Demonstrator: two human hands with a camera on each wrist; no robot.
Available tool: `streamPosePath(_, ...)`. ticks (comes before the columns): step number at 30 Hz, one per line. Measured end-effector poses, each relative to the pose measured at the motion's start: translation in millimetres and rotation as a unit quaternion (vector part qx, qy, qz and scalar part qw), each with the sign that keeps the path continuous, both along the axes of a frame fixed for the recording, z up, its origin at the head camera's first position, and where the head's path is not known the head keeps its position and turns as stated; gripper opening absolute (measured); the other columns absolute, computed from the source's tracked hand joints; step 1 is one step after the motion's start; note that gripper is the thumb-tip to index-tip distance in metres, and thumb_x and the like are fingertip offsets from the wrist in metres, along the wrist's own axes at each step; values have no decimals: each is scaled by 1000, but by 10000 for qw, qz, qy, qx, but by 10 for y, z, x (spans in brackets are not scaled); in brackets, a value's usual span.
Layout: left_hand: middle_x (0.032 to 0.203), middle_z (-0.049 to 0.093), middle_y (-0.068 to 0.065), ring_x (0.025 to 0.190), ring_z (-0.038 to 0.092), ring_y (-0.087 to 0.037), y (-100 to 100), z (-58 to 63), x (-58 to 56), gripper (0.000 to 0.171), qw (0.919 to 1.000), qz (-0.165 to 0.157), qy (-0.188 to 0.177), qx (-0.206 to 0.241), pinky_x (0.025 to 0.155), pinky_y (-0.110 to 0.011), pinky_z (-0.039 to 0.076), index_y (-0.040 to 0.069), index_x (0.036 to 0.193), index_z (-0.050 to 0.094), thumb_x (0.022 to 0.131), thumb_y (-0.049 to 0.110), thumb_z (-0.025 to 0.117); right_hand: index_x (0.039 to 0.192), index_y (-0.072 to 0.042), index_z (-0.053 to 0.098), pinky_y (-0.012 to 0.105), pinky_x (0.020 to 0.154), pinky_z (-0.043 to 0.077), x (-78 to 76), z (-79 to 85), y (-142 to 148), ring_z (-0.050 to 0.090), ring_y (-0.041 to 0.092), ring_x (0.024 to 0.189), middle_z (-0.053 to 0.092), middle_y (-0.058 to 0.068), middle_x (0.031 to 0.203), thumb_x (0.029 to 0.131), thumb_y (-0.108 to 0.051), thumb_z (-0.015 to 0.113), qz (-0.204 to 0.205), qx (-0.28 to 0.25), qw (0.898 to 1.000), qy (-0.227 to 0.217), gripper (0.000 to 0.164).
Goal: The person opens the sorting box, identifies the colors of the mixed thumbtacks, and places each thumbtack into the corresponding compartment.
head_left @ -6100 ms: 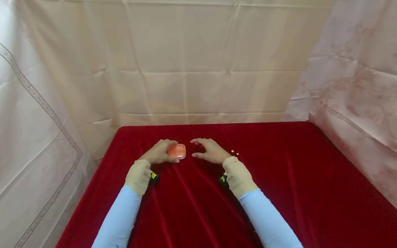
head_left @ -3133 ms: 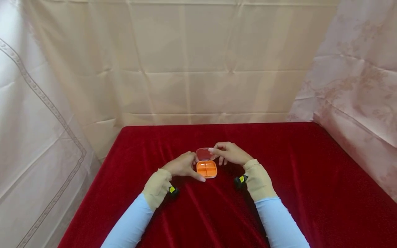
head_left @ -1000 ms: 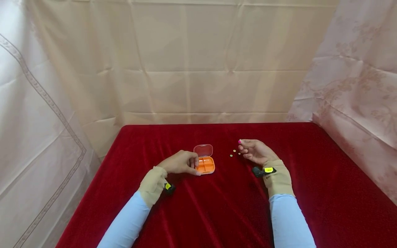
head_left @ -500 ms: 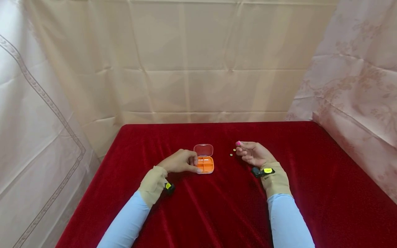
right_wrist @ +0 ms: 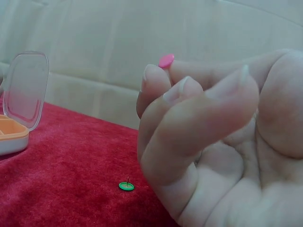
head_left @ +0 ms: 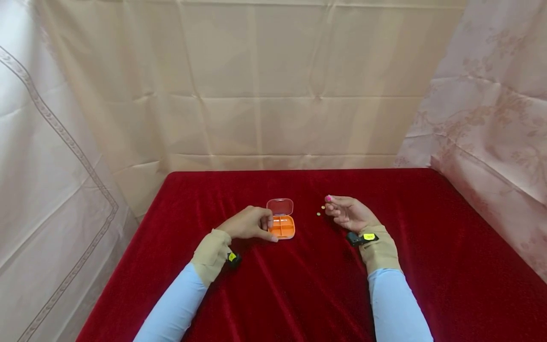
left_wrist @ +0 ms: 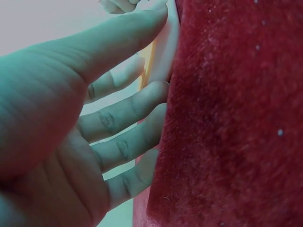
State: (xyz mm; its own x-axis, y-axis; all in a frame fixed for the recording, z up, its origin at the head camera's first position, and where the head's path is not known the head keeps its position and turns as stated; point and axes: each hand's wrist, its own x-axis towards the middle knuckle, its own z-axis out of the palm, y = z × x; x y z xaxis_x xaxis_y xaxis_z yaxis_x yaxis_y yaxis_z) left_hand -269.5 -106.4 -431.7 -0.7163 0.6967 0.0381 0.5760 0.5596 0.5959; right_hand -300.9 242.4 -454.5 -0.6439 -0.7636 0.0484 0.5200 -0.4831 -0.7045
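A small orange compartment box lies on the red cloth with its clear lid standing up. My left hand grips the box's left side, thumb on the near edge and fingers on the far one; the left wrist view shows the fingers pressed against the box. To the right, my right hand is palm-up and pinches a pink pushpin at its fingertips. The right wrist view shows the pink pushpin above a green pushpin on the cloth, with the lid at left.
A yellow pin and the green pin lie on the red cloth between box and right hand. Cream sheets hang behind and on both sides. The cloth's left edge drops off beside my left arm.
The box was first closed and further left; the right hand lifted its lid, then went to the pins and picked up the pink one. In the last second the hands hardly move.
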Motion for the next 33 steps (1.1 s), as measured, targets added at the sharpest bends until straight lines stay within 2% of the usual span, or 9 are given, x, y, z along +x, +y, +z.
streamPosePath(6,76,62,4,75,58,-11,-30,17,1,34,9999,88,118,-9,67,-24,48,13,88,63,75,37,83,104,-4,61,17,49,23,-28,-22,-8,31,7,68,57,5,87,110,-7,15,-41,136,9995,285,47)
streamPosePath(10,76,61,4,75,58,-11,-33,18,-2,35,9998,150,117,-35,68,-24,47,13,89,63,74,38,83,102,-4,61,17,48,23,-42,-48,1,28,8,68,56,5,85,110,-7,17,-185,284,9992,218,45)
streamPosePath(17,75,61,4,73,58,-12,-11,14,6,36,9998,113,129,-30,67,-24,47,12,88,63,74,37,83,105,-3,61,18,50,24,-36,-68,11,35,8,68,58,6,87,110,-7,14,-14,113,9997,223,47)
streamPosePath(24,74,60,4,71,56,-10,4,30,21,37,9997,209,138,-84,66,-23,46,11,86,63,74,39,83,105,-3,60,18,50,37,-42,-61,17,41,8,67,58,6,87,110,-8,15,-25,211,9992,327,46)
streamPosePath(33,70,56,7,67,49,-8,-2,24,25,34,9993,258,144,-220,62,-22,42,16,77,60,75,42,82,104,-4,61,18,49,30,-28,-41,11,37,9,67,58,6,86,110,-8,19,-164,406,9983,386,43)
